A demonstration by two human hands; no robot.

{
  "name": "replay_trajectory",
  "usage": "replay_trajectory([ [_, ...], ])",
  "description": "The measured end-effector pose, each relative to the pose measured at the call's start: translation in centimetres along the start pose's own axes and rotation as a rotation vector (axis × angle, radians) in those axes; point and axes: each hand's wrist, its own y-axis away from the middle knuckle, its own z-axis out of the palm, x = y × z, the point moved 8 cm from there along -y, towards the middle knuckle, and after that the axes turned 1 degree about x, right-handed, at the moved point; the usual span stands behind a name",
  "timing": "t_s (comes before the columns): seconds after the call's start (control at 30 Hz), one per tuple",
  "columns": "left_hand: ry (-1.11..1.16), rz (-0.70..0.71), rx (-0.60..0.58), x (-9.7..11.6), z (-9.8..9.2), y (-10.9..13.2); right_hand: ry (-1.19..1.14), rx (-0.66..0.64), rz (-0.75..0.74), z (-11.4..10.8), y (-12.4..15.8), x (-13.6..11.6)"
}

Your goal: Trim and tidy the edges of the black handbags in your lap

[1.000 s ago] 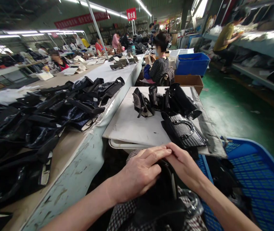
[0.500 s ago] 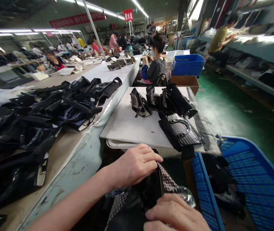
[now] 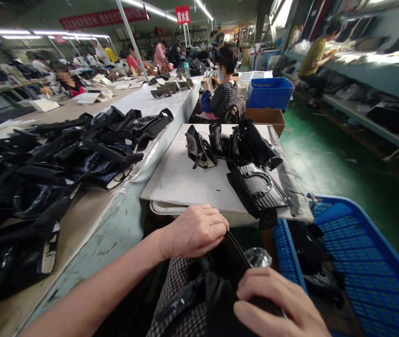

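A black handbag point(image 3: 225, 260) lies across my lap over checked cloth point(image 3: 178, 281). A zip runs along its upper right edge, and its handles are wrapped in clear plastic. My left hand point(image 3: 199, 229) is closed over the far end of the bag, fingers curled round the rim by the zip. Nearer to me, my right hand point(image 3: 276, 299) grips the right side of the bag, thumb apart from the fingers. Its fingertips are partly hidden. Beyond my hands, a woven-pattern handbag point(image 3: 264, 187) with a wrapped handle lies on a white board point(image 3: 171, 182).
More black bag pieces point(image 3: 201, 147) stand on the board. A long table point(image 3: 90, 206) at left carries a heap of black bags point(image 3: 90, 150). At right is a blue plastic basket point(image 3: 364, 243) with black items inside. A seated person point(image 3: 223, 93) works ahead.
My left hand has shifted slightly left and up along the bag's rim. My right hand has moved right, and the bag has turned, showing more checked cloth at left.
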Motion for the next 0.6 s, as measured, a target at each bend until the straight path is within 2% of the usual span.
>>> replay_trajectory([
  [0.1, -0.078, -0.167, -0.079, -0.8, 0.6, -0.1, -0.098, -0.001, 0.052, -1.3, 1.5, 2.5],
  [0.2, -0.133, -0.293, -0.099, -1.7, 1.3, -0.2, -0.030, -0.107, 0.033, -1.5, 2.8, 3.2],
  [0.33, -0.083, -0.326, -0.054, -2.5, 1.8, -0.5, 0.186, -0.338, 0.030, 0.7, 4.2, 3.2],
  [0.4, -0.021, -0.320, -0.031, -2.6, 1.6, -0.4, 0.277, -0.405, 0.075, 2.2, 5.2, 3.7],
  [0.5, 0.016, -0.352, -0.016, -2.7, 1.3, -0.1, 0.327, -0.393, 0.252, 3.2, 6.6, 5.0],
  [0.57, -0.017, -0.397, -0.012, -2.8, 1.2, 0.2, 0.322, -0.311, 0.377, 2.1, 6.9, 5.7],
  [0.6, -0.029, -0.414, -0.010, -2.9, 1.3, 0.3, 0.341, -0.225, 0.451, 0.9, 6.7, 6.0],
])
